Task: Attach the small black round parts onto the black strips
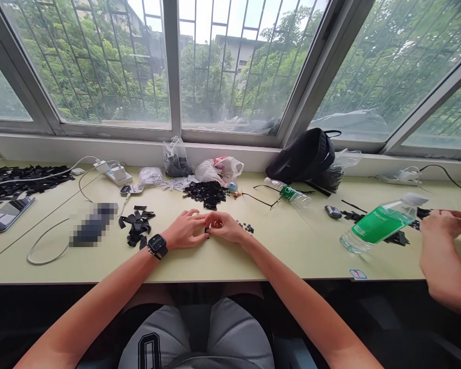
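Observation:
My left hand [185, 229] and my right hand [226, 226] meet fingertip to fingertip on the pale green table [253, 256]. Both are pinched together on a small black piece [207, 230] that is mostly hidden between the fingers. A black smartwatch [157, 244] sits on my left wrist. A heap of black strips [136, 224] lies just left of my left hand. Several tiny black beads [246, 227] lie just right of my right hand. A larger pile of black pieces [206, 193] lies beyond my hands.
Another person's hands [445, 225] work at the far right, beside a tilted green-labelled bottle [380, 225]. A second bottle [290, 193], a black bag [303, 154], plastic bags [218, 169], a power strip [115, 173], a phone [5, 214], cables and more black strips [19, 179] lie along the table.

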`<state>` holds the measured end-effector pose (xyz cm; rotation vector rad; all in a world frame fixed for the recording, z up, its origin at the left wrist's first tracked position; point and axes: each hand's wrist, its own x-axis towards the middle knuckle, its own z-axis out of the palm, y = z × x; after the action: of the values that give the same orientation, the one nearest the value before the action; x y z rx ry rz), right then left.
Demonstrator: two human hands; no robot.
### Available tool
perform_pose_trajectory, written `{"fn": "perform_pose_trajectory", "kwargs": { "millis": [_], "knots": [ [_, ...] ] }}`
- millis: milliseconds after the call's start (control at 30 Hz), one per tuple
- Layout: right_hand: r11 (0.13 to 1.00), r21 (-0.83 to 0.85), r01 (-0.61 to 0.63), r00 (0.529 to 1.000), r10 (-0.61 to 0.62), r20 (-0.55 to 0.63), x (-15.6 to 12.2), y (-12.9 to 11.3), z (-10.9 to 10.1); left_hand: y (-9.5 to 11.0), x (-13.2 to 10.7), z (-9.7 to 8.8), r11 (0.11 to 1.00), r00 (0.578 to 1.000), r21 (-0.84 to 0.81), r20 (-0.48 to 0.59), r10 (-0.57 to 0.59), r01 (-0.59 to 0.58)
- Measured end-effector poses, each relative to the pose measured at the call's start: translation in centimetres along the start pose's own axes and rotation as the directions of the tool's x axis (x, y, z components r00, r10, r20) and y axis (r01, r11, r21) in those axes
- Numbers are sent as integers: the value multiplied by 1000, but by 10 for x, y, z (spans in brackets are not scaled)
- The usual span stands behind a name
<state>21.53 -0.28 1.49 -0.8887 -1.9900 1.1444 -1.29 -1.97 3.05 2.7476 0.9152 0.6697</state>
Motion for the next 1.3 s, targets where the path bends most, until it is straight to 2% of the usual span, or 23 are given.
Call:
{"fn": "perform_pose_trajectory", "kwargs": {
  "millis": [167,400,800,900,1033,1133,1300],
  "knots": [
    [995,92,-41,999,41,-1,2,3,0,0,0,1,1000,1000,18,-6,-4,4],
    [988,129,-88,996,90,-9,3,0,-2,1,1,0,1000,1000,19,-4,-11,11],
    [982,117,-145,982,129,136,13,-6,-10,0,0,1,998,1000,54,14,-15,14],
    [991,75,-114,990,106,97,9,-6,-7,-1,0,3,998,1000,55,-4,-11,11],
    [997,49,-52,999,53,-3,2,-2,-2,-3,1,6,998,996,53,-85,-15,20],
    [1000,1,-11,1000,11,5,1,0,-2,-4,1,7,998,992,52,-126,-14,21],
    [999,-22,33,999,-33,5,2,0,-3,-5,3,8,999,992,26,-116,41,-38]
  ]
}}
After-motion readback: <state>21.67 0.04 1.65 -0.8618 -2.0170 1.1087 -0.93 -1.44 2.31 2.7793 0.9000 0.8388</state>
